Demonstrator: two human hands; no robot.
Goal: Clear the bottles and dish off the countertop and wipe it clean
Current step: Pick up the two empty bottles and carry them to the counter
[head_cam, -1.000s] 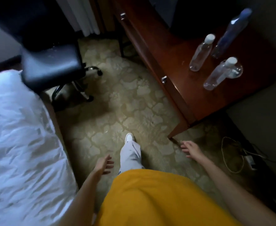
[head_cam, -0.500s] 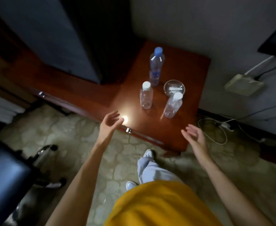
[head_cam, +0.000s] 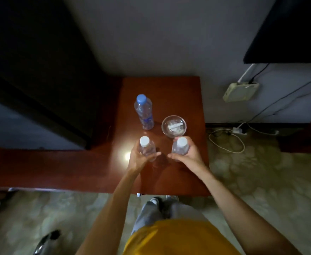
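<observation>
- The left hand [head_cam: 139, 159] is wrapped around a small clear bottle with a white cap [head_cam: 147, 148], fingers curled round the body and thumb reaching across its front; the bottle stands upright or nearly so over the countertop [head_cam: 187, 100].
- The right hand [head_cam: 186, 153] grips a second small white-capped bottle [head_cam: 180, 147] the same way, fingers closed round its lower body, cap showing above the hand.
- Whether either small bottle rests on the wood or is lifted just clear of it cannot be told from this angle.
- The two held bottles sit side by side toward the middle of the countertop, a narrow gap between the hands.
- A taller clear bottle with a blue cap [head_cam: 144, 112] stands untouched behind the left hand's bottle, nearer the far edge and the left side.
- A round clear glass dish [head_cam: 173, 125] lies just beyond the right hand, to the right of the tall bottle; it holds a small pale item, too blurred to name.
- The countertop is dark reddish wood, its far edge against the wall, its left side running into a longer ledge of the same wood; a bright light reflection shines on it just left of the left hand.
- Right of the countertop, white cables [head_cam: 226, 140] lie looped on the patterned floor.
</observation>
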